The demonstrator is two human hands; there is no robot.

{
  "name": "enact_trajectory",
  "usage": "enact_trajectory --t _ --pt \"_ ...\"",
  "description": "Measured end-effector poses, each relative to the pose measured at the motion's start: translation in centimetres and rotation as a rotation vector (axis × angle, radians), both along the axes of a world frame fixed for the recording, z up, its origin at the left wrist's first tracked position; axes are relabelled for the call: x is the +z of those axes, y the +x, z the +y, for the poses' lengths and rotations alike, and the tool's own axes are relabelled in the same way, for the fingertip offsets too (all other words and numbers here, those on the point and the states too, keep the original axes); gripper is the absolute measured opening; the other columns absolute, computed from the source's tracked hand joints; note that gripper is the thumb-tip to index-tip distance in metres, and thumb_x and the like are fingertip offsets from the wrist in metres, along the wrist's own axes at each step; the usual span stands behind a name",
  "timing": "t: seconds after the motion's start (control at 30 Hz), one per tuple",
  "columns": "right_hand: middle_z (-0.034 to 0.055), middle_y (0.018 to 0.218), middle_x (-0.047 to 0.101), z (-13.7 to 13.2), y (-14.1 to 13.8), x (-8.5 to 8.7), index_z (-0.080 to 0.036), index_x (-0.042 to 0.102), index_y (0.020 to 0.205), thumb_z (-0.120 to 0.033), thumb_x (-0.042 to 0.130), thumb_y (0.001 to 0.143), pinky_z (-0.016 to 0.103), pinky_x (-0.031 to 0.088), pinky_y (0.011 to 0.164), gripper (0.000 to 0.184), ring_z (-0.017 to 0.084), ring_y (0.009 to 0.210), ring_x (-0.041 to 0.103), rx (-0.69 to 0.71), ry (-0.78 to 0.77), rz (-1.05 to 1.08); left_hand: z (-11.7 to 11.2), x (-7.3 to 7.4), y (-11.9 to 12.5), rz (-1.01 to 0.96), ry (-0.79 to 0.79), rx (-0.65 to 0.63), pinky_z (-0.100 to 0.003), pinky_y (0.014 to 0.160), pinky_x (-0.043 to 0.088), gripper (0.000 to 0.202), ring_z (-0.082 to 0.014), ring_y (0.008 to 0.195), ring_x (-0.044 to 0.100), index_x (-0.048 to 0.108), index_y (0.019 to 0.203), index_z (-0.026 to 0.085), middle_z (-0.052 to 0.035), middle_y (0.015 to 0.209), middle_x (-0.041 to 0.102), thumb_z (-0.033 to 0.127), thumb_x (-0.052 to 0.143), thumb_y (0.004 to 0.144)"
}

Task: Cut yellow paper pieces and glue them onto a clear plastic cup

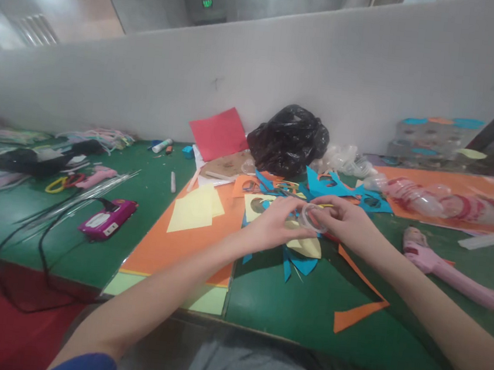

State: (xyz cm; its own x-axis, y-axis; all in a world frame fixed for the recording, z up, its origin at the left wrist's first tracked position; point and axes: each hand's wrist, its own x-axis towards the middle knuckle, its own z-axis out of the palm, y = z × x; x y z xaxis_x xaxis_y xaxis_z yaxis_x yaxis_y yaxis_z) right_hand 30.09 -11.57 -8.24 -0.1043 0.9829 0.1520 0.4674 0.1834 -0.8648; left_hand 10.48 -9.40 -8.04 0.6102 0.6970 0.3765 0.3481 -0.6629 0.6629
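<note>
My left hand [279,221] and my right hand [336,218] meet over the paper scraps, fingers closed on a small clear round plastic piece [313,217] with a circular rim. Whether it is a lid or a shallow cup I cannot tell. Part of it is hidden by my fingers. Below and behind them lie blue paper cut-offs [330,185], some with round holes, and a pale yellow paper scrap [306,247]. An orange paper strip [359,314] bends across the green table [277,318] to the right.
Yellow sheets [193,212] lie on orange paper [156,252] at left. Further left are a purple power strip [108,219] with black cables and yellow-handled scissors [56,184]. A black plastic bag [290,139] sits against the wall. A pink glue gun [450,268] lies right.
</note>
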Motion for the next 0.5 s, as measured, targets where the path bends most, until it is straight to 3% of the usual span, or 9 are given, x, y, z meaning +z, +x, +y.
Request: enact_trajectory --t 0.2,0.33,0.43,0.5 --pt "-0.0023 0.057 0.053 0.0 -0.2 -0.2 -0.014 0.063 0.105 -0.069 0.065 0.074 0.020 0.027 0.046 0.063 0.009 0.049 0.039 0.015 -0.090 0.089 -0.2 -0.6 0.5 -0.048 -0.005 0.033 -0.034 0.092 0.048 0.044 -0.0216 0.108 0.059 0.062 0.113 0.022 -0.0054 0.113 0.065 0.046 0.076 0.079" --pt "-0.0031 0.054 0.049 0.1 0.1 1.0 -0.016 0.062 0.100 -0.069 0.056 0.081 0.022 0.029 0.044 0.057 0.010 0.045 0.038 -0.015 -0.041 0.079 -0.1 -0.6 0.3 -0.060 -0.008 0.080 -0.035 0.091 0.048 0.042 -0.0224 0.109 0.060 0.063 0.112 0.023 -0.0059 0.117 0.067 0.044 0.076 0.079" --pt "0.0019 0.064 0.056 -1.1 2.6 2.5 -0.019 0.063 0.100 -0.064 0.051 0.088 0.026 0.040 0.051 0.048 0.014 0.054 0.049 -0.127 0.122 -0.048 0.5 -0.7 -0.2 -0.063 -0.011 0.098 -0.035 0.089 0.049 0.042 -0.0221 0.107 0.062 0.061 0.115 0.024 -0.0059 0.118 0.067 0.043 0.076 0.079" --pt "0.0048 0.069 0.059 -2.9 5.6 2.9 -0.024 0.063 0.111 -0.062 0.050 0.091 0.029 0.042 0.053 0.045 0.017 0.056 0.052 -0.256 0.155 -0.163 0.9 -0.8 -0.5 -0.033 -0.008 0.095 -0.035 0.089 0.049 0.044 -0.0221 0.107 0.061 0.060 0.117 0.024 -0.0053 0.120 0.066 0.042 0.076 0.080"
